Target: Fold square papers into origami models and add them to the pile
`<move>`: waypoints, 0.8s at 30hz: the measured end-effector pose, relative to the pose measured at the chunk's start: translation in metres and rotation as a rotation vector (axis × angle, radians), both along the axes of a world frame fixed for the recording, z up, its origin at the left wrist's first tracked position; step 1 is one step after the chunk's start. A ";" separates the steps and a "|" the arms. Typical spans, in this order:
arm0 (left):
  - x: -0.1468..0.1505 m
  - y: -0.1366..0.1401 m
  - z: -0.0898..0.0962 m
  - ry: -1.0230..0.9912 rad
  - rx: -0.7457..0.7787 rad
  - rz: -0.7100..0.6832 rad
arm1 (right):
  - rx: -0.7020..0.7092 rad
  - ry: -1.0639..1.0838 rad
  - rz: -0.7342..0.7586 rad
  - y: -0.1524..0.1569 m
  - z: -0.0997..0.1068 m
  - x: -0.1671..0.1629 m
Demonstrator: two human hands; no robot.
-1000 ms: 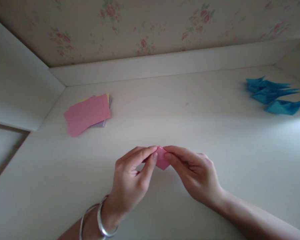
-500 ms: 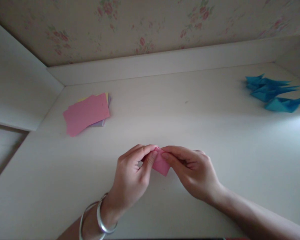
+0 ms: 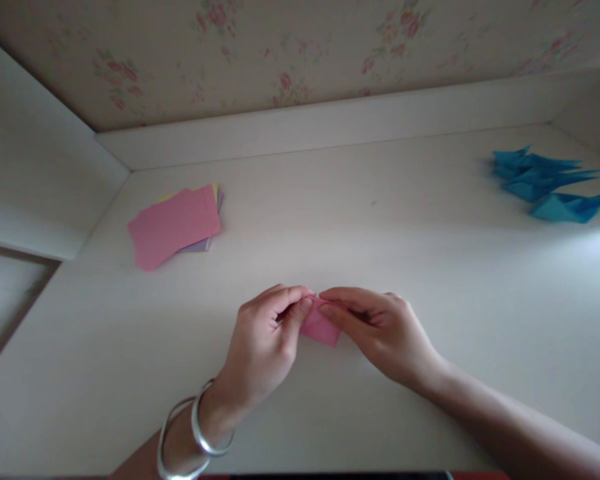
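A small folded piece of pink paper (image 3: 321,328) is held between both hands near the middle of the white table. My left hand (image 3: 267,340) pinches its upper left edge between thumb and fingers. On the upper right edge, my right hand (image 3: 380,333) has its thumb and index finger closed, the two hands' fingertips almost meeting. The lower part of the paper shows below the thumbs; its top edge is partly hidden by my fingers. Two silver bangles circle my left wrist.
At the back left lies a stack of pink, yellow and purple paper (image 3: 175,228). Several blue folded paper figures (image 3: 565,208) stand in a row at the back right. A white ledge (image 3: 330,123) and flowered wallpaper bound the table (image 3: 330,227) behind.
The pink paper has turned slightly between my fingers, so its lower edge lies flatter. Both hands have shifted a little upward in the view and still grip it.
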State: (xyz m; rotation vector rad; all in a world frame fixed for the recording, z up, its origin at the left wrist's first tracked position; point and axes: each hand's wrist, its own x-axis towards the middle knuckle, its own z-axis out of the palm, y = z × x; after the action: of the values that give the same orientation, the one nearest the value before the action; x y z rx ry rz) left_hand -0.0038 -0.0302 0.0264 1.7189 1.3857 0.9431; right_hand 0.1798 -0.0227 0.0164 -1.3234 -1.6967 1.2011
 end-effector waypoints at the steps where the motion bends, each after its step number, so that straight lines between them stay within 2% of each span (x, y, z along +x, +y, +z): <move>1: 0.000 0.000 0.000 -0.005 0.000 0.002 | -0.028 0.016 -0.005 0.001 -0.001 0.000; 6: 0.001 0.000 -0.002 -0.036 -0.012 0.031 | -0.127 0.100 -0.012 0.002 -0.001 -0.001; 11: 0.001 0.000 -0.001 -0.074 -0.047 0.014 | -0.101 0.090 -0.027 0.002 0.002 -0.001; 17: 0.000 0.001 -0.002 -0.263 -0.280 0.058 | -0.048 0.047 -0.133 0.006 0.001 0.002; 20: 0.001 0.000 -0.003 -0.364 -0.395 -0.003 | -0.090 0.125 -0.192 0.008 0.001 0.003; 24: 0.001 0.000 -0.001 -0.352 -0.408 -0.064 | -0.122 0.170 -0.208 0.007 0.001 0.003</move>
State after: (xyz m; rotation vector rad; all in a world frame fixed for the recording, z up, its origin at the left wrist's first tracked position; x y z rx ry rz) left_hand -0.0028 -0.0301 0.0251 1.2198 1.1839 0.8129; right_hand 0.1827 -0.0153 0.0179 -1.3899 -1.3497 1.2713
